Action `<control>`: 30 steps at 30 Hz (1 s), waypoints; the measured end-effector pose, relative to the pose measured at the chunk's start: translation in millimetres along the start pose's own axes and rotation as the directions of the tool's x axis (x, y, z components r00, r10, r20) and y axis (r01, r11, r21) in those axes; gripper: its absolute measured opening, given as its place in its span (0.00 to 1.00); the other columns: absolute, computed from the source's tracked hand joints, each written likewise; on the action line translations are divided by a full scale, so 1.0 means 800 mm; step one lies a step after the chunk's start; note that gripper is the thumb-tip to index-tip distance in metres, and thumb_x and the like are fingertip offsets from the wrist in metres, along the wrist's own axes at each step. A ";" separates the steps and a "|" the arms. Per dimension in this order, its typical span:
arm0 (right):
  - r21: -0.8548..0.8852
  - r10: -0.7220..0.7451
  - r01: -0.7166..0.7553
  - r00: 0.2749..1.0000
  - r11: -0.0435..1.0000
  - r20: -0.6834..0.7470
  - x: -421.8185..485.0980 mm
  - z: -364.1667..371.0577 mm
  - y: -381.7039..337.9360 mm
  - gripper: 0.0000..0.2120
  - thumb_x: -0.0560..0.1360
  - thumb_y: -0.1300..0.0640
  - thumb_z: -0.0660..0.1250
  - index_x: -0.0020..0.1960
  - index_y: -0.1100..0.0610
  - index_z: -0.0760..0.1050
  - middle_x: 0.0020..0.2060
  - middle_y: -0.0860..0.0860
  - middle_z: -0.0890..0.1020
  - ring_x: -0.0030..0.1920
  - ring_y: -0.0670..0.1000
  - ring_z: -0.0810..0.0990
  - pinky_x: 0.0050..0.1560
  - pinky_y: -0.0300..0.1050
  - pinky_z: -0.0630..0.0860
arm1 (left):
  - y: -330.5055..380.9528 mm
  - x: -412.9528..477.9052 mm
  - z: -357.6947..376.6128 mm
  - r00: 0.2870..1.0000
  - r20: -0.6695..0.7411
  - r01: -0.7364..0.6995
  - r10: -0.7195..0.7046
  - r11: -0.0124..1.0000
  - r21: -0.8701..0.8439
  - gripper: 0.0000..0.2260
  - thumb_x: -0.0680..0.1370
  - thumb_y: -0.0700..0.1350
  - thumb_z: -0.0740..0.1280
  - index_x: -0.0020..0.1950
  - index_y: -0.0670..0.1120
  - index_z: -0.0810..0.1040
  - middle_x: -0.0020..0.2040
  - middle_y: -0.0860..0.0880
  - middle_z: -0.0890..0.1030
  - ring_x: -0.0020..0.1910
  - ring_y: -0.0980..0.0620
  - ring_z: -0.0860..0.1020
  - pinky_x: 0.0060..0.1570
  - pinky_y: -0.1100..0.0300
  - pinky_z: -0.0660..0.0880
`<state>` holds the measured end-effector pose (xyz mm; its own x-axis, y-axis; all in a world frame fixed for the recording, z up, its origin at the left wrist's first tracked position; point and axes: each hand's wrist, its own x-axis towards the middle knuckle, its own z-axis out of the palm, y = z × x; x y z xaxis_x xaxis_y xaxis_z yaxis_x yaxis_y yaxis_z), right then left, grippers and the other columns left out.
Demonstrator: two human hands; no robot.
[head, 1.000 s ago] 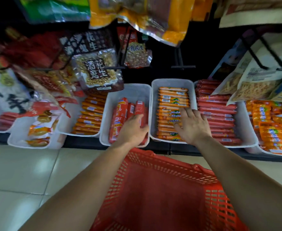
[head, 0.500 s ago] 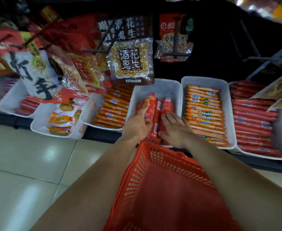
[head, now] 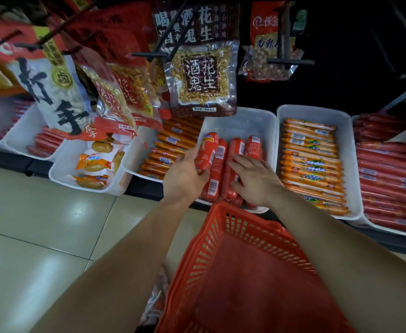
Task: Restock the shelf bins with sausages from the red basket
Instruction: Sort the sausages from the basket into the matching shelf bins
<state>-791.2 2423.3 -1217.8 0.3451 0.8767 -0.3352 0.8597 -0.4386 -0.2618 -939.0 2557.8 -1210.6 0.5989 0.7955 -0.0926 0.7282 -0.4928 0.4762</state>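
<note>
White bin (head: 257, 121): left hand (head: 185, 179) grips sausage (head: 205, 152).

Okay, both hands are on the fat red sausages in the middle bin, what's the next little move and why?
Probably lay down the sausage in the left hand beside the row. It sits tilted above the others, the right hand steadies the row, and the bin is bare behind them.
</note>
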 end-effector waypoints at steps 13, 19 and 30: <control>-0.323 -0.149 0.133 0.988 0.937 -0.026 0.010 -0.023 0.038 0.28 0.77 0.32 0.48 0.76 0.37 0.60 0.71 0.51 0.63 0.71 0.57 0.59 0.75 0.60 0.56 | -0.008 0.008 0.013 1.000 -0.029 0.001 -0.002 1.000 -0.016 0.29 0.72 0.60 0.72 0.70 0.55 0.70 0.61 0.51 0.77 0.54 0.48 0.81 0.49 0.50 0.80; -0.166 -0.100 0.099 0.995 0.981 0.007 0.014 -0.006 0.030 0.27 0.79 0.37 0.55 0.77 0.41 0.61 0.81 0.47 0.51 0.80 0.53 0.45 0.78 0.59 0.47 | -0.011 0.004 0.013 0.998 -0.044 -0.049 0.050 0.998 0.029 0.30 0.74 0.61 0.71 0.74 0.52 0.70 0.65 0.49 0.75 0.59 0.48 0.79 0.55 0.51 0.77; -0.230 -0.162 0.145 0.985 0.962 -0.060 0.019 0.012 0.004 0.35 0.79 0.35 0.54 0.81 0.44 0.47 0.71 0.49 0.67 0.75 0.54 0.58 0.75 0.60 0.54 | -0.013 0.007 0.012 0.997 -0.072 -0.026 0.022 0.998 -0.055 0.24 0.72 0.62 0.72 0.65 0.54 0.77 0.58 0.52 0.78 0.52 0.52 0.80 0.48 0.55 0.79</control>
<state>-786.4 2433.3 -1232.7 0.2230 0.9464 -0.2338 0.9639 -0.2498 -0.0921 -940.0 2563.5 -1224.4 0.5892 0.8078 -0.0184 0.6928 -0.4933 0.5260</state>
